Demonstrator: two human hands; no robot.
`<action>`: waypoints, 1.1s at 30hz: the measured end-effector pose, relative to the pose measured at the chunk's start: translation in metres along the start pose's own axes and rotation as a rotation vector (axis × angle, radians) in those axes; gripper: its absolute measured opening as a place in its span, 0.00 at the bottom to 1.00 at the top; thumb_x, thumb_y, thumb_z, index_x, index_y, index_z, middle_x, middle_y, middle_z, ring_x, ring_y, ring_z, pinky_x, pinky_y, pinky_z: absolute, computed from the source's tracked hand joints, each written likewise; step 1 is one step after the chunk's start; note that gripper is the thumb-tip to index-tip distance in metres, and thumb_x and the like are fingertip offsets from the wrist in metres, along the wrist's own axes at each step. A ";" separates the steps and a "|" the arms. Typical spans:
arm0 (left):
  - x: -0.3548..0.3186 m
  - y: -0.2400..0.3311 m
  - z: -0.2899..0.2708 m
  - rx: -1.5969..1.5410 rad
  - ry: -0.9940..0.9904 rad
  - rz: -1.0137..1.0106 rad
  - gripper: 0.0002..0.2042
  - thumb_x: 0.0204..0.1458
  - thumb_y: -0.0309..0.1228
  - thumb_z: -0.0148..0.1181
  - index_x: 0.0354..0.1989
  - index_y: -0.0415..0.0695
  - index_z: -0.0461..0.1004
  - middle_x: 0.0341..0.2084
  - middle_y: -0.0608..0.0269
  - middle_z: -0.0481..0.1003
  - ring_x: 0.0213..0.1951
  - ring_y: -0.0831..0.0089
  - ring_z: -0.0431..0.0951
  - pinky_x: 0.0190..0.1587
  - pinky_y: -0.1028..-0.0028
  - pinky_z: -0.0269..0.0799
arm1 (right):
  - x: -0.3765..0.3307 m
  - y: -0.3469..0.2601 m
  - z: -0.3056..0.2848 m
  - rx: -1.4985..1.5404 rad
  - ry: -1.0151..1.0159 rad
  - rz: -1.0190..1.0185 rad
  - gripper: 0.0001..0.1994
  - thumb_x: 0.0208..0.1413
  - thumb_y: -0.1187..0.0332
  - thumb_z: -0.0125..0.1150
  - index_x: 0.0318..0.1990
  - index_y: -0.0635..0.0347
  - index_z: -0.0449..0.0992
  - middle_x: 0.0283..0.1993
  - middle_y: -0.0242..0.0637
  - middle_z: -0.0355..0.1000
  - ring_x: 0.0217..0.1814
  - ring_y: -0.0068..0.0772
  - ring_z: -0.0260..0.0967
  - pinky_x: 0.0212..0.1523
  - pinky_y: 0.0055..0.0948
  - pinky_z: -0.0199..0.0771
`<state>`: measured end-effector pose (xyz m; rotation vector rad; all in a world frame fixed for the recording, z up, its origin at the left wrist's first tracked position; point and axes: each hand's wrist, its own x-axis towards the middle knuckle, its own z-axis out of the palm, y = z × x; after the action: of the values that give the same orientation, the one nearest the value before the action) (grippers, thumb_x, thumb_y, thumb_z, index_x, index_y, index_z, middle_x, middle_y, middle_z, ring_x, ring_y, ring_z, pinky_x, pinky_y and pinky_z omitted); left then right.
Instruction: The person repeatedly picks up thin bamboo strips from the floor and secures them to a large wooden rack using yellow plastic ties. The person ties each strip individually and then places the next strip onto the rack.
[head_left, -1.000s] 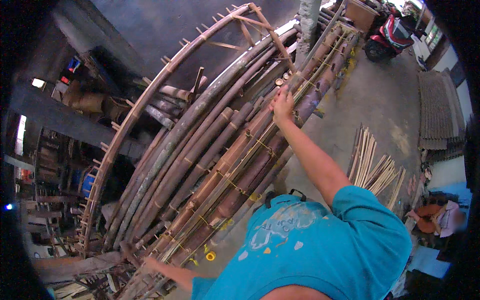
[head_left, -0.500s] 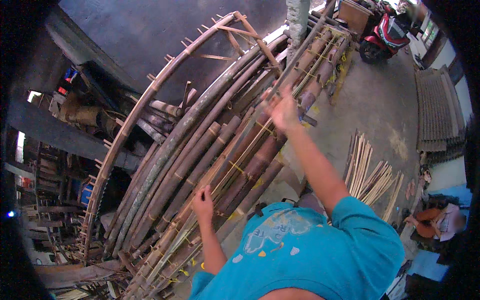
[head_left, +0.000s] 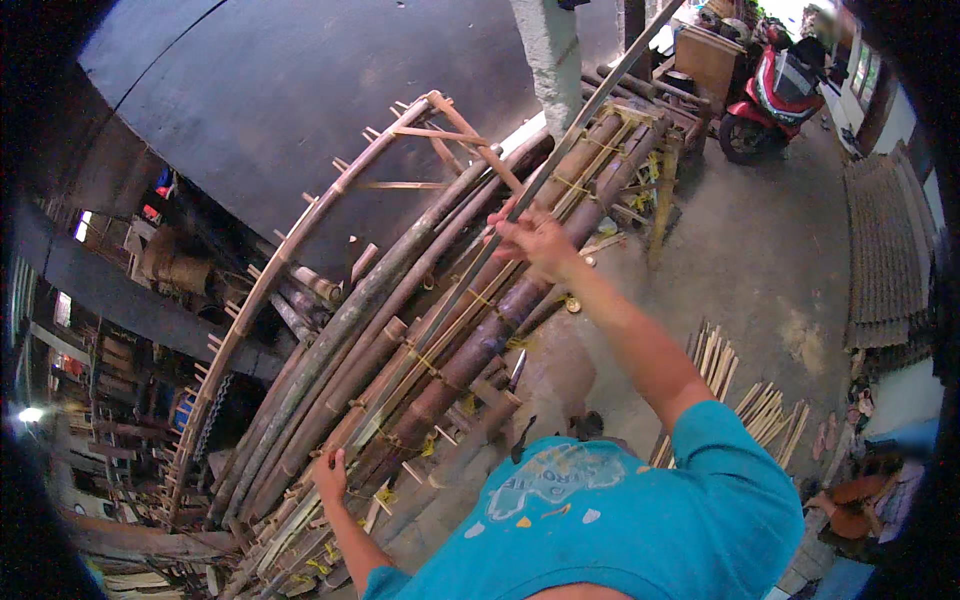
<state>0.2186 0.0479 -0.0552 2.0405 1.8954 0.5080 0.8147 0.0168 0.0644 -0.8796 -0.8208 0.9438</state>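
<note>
A long, thin grey-brown strip point(head_left: 448, 308) slants from the top right down toward the lower left, over a rack of brown bamboo poles point(head_left: 432, 405) tied with yellow cord. Partway up the strip, my right hand point(head_left: 538, 240) has its fingers curled round it. My left hand point(head_left: 329, 474) is closed at the strip's lower part, beside the poles; its fingertips are small and partly hidden. Pale narrow strips run along the rack under the long one.
A curved bamboo frame with pegs point(head_left: 290, 243) leans left of the poles, before a dark wall. A whitish pillar point(head_left: 552, 65) stands behind. Cut sticks point(head_left: 765, 420) lie on the floor at right. A red motorbike point(head_left: 775, 95), stacked corrugated sheets point(head_left: 888, 250) and a seated person are farther right.
My left hand has slid down and left along the rack. My right hand, blurred before, has come slightly left and down and grips the strip. The whole view has shifted.
</note>
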 end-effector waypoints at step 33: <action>0.129 0.595 0.248 -0.415 -0.098 0.612 0.14 0.55 0.34 0.57 0.46 0.41 0.74 0.40 0.50 0.76 0.44 0.58 0.76 0.47 0.66 0.70 | 0.160 -0.028 -0.265 0.101 -0.059 0.028 0.10 0.59 0.77 0.52 0.42 0.49 0.61 0.57 0.39 0.63 0.51 0.38 0.73 0.37 0.28 0.83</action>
<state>0.8683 0.1343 0.0011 2.2616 0.9714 0.8398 1.1133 0.0862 0.0126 -0.7801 -0.8060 1.0312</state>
